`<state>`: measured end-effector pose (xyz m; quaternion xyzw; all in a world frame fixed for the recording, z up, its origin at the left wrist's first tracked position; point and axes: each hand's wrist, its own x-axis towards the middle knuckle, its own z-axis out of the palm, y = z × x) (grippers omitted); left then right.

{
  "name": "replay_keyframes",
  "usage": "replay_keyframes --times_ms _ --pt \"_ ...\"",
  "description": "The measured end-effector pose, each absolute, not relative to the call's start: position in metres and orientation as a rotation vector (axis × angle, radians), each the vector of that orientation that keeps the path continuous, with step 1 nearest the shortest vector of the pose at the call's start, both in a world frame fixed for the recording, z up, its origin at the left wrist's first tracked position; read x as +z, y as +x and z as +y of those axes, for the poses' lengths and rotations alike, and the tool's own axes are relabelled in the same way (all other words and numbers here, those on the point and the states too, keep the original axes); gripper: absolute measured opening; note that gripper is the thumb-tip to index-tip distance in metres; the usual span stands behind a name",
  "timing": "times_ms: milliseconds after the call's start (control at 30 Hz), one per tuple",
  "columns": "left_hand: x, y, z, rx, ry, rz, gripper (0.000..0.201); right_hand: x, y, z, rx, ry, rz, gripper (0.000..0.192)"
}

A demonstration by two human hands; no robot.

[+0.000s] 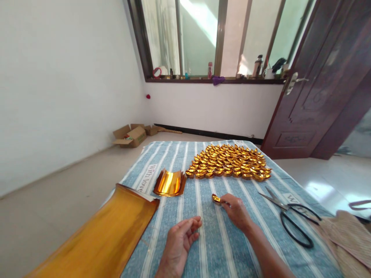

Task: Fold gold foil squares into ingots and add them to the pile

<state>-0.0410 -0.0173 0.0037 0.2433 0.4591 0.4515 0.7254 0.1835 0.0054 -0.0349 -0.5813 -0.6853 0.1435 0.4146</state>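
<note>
My right hand [235,210] pinches a small folded gold foil ingot [216,199] just above the striped cloth. My left hand [182,239] rests palm inward over the cloth, its fingers loosely curled and apart, holding nothing that I can see. Beyond my hands lies a dense group of finished gold foil ingots [228,161], set in rows. Left of them is a small stack of curved gold foil sheets [169,183]. A large gold foil sheet [101,231] stretches along the left edge.
Black-handled scissors [285,206] lie with blades apart at the right. A tan cloth [348,235] is at the right corner. The blue striped tablecloth [185,210] covers the table. Behind are a cardboard box [130,136], a brown door [315,85] and a windowsill [197,80].
</note>
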Motion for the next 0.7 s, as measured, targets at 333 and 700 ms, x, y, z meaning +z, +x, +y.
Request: replay_keyframes --times_ms 333,700 --pt "0.003 -0.040 -0.016 0.951 0.614 1.048 0.011 -0.036 0.184 0.008 0.290 -1.577 -1.728 0.024" --pt "0.000 -0.037 -0.015 0.935 0.728 1.096 0.019 -0.024 0.171 0.001 0.294 -1.644 -1.766 0.034"
